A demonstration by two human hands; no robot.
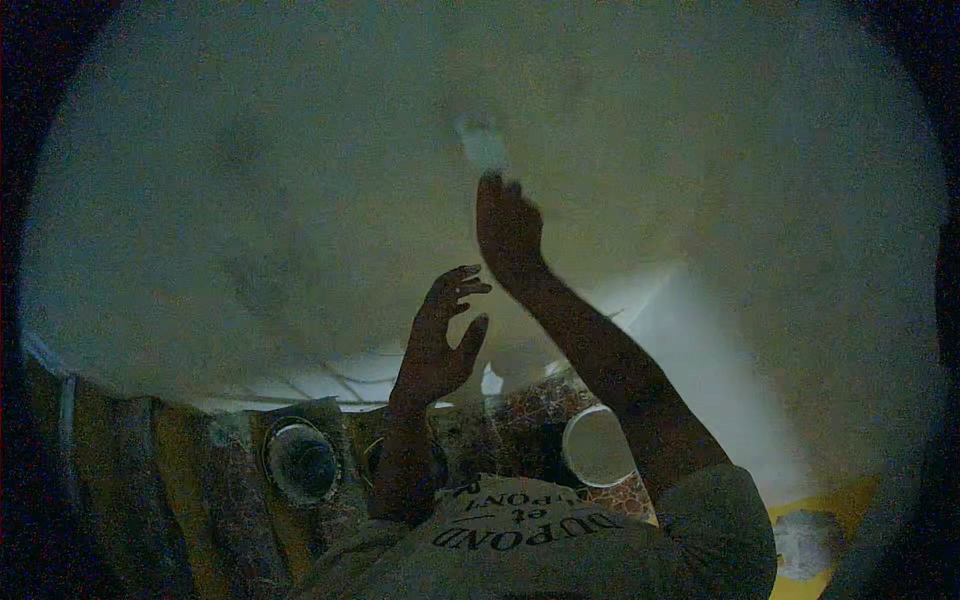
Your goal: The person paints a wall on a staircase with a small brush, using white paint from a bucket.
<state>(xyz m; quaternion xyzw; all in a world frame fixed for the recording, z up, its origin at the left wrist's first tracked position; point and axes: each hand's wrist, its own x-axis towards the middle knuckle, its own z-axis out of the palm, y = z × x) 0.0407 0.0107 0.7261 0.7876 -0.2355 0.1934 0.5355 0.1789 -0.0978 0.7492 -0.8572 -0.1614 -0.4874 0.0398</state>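
Observation:
My right hand (510,225) is stretched out ahead, its fingers curled around the near end of a pale, blurred object (484,142) whose kind I cannot tell. The far end of that object lies against or above a wide, dull, plain surface (360,187); contact is unclear in the dim light. Lower and to the left, my left hand (442,337) is raised with its fingers bent and the thumb apart. Nothing shows in it.
Near my body stand a round dark container (304,461) at the left and a round pale-topped thing (600,446) at the right. Striped cloth (180,480) hangs or lies at lower left. A patterned red-brown surface (547,401) and a yellow area (855,502) show nearby.

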